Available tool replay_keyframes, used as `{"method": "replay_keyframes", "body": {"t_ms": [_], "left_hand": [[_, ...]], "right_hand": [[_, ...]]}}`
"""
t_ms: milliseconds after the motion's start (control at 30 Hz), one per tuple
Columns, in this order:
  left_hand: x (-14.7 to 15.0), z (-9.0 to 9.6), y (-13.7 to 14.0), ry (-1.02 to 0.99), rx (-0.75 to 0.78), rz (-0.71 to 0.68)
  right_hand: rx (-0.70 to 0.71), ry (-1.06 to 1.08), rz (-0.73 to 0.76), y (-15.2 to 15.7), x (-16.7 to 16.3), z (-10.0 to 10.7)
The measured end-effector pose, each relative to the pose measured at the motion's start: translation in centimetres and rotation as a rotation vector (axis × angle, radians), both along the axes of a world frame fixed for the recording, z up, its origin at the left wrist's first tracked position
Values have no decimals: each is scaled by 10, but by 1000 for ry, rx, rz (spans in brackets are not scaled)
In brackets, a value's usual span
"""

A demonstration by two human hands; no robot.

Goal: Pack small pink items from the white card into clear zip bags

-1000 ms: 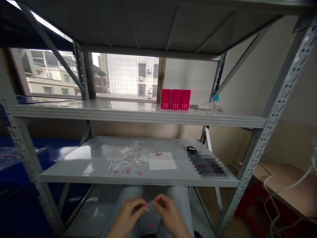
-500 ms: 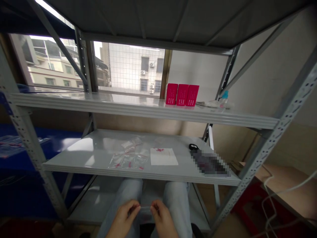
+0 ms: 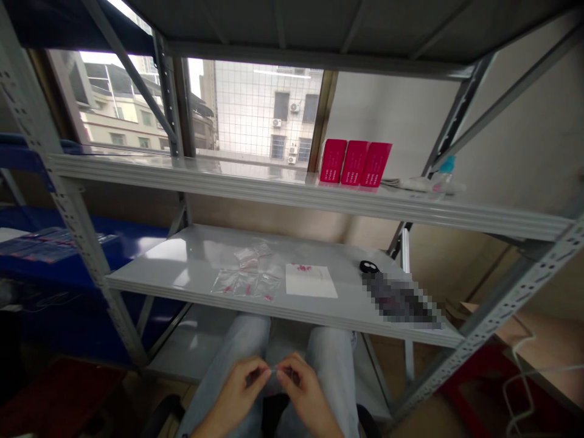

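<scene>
- Left hand (image 3: 239, 394) low over the lap, fingertips pinched on one end of a small clear plastic bag (image 3: 272, 378).
- Right hand (image 3: 303, 394) pinches the bag's other end.
- Above, filled clear bags (image 3: 246, 283) lie on the grey shelf (image 3: 191, 267), white sheet (image 3: 311, 281) beside them.

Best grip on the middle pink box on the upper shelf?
Pinch the middle pink box by its top edge from above and in front. It stands upright, and the pink boxes either side touch it, covering its side faces.
</scene>
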State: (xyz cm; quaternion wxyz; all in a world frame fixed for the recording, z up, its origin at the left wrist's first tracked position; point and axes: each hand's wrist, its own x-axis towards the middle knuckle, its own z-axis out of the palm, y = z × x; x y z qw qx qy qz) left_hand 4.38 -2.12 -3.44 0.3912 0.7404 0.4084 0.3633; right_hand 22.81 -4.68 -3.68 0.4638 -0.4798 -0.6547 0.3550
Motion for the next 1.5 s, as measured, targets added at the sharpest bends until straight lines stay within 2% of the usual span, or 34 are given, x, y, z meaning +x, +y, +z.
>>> {"method": "replay_keyframes", "body": {"t_ms": [167, 267, 367, 467, 567, 600, 667, 733, 833, 900, 1000, 1100, 1333, 1433, 1500], "left_hand": [[-2, 2, -2, 22, 14, -3], [1, 12, -4, 9, 5, -24], [2, 35, -7, 25, 29, -79], [-20, 70, 5, 26, 105, -48], [-75, 111, 47, -20, 172, 207], [-98, 122, 67, -11, 188, 283], [-138, 138, 112, 140, 171, 315], [-166, 145, 153, 313, 134, 339], [-180, 143, 193, 438, 122, 370], [-178, 139, 204, 519, 128, 394], [-168, 136, 206, 636, 172, 467], [-142, 135, 202, 710, 270, 510], [-49, 133, 208, 780, 450, 300], [-32, 143, 212, 781, 484, 305], [-27, 152, 203, 761, 516, 332]], "right_hand": [[-3, -11, 20, -2, -3, 3], [-16, -23, -12, -2, -1, 4], [-17, 30, -1, 0, 10, 5], [4, 169, -74, 4, 30, 4], [-17, 347, -301, 11, 48, 0], [-35, 376, -341, 13, 51, -1], [-63, 379, -328, 17, 52, -3], [-78, 362, -287, 20, 50, -4], [-97, 391, -271, 23, 48, -7], [-123, 431, -252, 24, 50, -9], [-155, 453, -231, 23, 53, -10], [-154, 420, -227, 21, 50, -6], [-163, 383, -191, 19, 48, -3], [-141, 419, -210, 21, 48, -8], [-111, 408, -233, 23, 47, -10]]}}
